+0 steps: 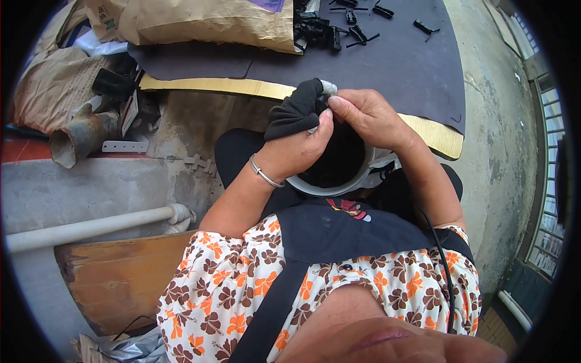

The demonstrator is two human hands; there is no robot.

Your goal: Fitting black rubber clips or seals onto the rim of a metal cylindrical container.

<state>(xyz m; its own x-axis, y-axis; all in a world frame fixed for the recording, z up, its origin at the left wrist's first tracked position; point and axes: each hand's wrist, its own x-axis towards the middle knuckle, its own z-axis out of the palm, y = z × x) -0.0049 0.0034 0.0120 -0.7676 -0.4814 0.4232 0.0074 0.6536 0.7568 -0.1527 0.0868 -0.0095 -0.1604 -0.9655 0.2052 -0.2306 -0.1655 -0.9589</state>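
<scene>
My left hand has a black cloth covering over its fingers, with a greyish patch at the tip, while its thumb is bare. It is closed on a small black part, mostly hidden by the fingers. Against the same part, my bare right hand presses its thumb and forefinger in a pinch. Both hands meet above a white-rimmed bucket held between my knees, and its inside is dark. On the table ahead lie several black plastic pieces, some with thin cross-bars.
A dark-covered table with a yellow edge curves in front of me. A large paper sack sits on it at left. Further left are a rusty pipe fitting and another sack. A white pipe runs beside a wooden board.
</scene>
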